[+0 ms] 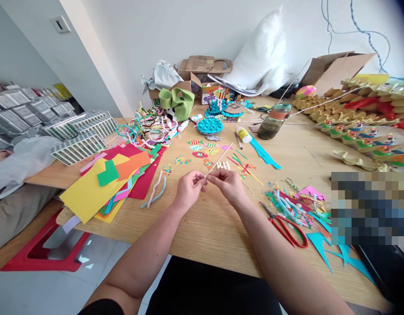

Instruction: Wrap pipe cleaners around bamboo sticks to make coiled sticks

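A thin whitish strip [223, 154], straight like a stick, runs up and away from my fingertips. My left hand [190, 189] is closed in a pinch at its near end. Beside it my right hand [228, 185] also pinches that end, the two hands nearly touching above the wooden table [195, 232]. Just beyond them lie small white pieces [224, 165] and several paper fish, such as a red fish [200, 155]. Thin coloured paper strips [246, 167] are spread to the right of these. Exactly how the fingertips meet the strip is partly hidden.
Coloured paper sheets [87, 192] cover the left side. Red-handled scissors [289, 229] lie at the right by paper scraps [294, 205]. Farther back are a glue bottle [244, 134], a glass jar [273, 122] and a blue egg-carton piece [210, 126]. A red stool [47, 253] stands at lower left.
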`<state>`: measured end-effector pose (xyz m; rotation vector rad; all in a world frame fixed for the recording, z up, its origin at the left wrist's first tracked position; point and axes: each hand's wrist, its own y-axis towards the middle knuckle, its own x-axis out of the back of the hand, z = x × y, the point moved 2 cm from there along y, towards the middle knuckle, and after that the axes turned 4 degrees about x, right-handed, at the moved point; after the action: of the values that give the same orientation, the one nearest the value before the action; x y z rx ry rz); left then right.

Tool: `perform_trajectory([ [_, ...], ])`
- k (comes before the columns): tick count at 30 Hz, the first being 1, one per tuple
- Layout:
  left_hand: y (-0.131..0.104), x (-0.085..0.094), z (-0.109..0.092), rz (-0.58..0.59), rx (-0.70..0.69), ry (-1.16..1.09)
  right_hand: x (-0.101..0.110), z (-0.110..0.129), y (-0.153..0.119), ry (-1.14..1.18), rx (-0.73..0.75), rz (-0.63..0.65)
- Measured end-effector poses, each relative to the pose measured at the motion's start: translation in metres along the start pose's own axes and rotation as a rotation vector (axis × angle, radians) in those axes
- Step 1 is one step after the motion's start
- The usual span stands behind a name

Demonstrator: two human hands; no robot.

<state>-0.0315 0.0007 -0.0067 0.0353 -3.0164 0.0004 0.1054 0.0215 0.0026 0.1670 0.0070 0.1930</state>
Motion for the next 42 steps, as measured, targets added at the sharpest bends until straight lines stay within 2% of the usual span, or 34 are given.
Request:
perform_trajectory([
  [6,0.0019,0.0019,-0.0034,0.199,0.209,-0.272,0.001,0.0027,0.0,0.037,-0.029,0.025],
  [11,0.0019,0.0059,-0.0037,0.337,0.371,-0.406,0.0018,0.0075,-0.0009,0.09,-0.038,0.079],
  [28,0.0004,0.0066,-0.006,0.451,0.359,-0.401,0.0045,0.0076,0.0,0.095,-0.044,0.099],
  [32,-0.0026,0.0029,-0.007,0.411,0.345,-0.362,0.0044,0.0071,0.0001,0.071,-0.046,0.101],
  [38,-0.0033,0.0004,-0.0061,0.141,0.197,-0.241,0.004,0.0073,0.0004,-0.044,-0.007,0.108],
  [42,-0.0017,-0.0002,-0.0049,0.106,0.12,-0.156,0.0049,0.0055,0.0009,-0.096,0.023,0.109],
])
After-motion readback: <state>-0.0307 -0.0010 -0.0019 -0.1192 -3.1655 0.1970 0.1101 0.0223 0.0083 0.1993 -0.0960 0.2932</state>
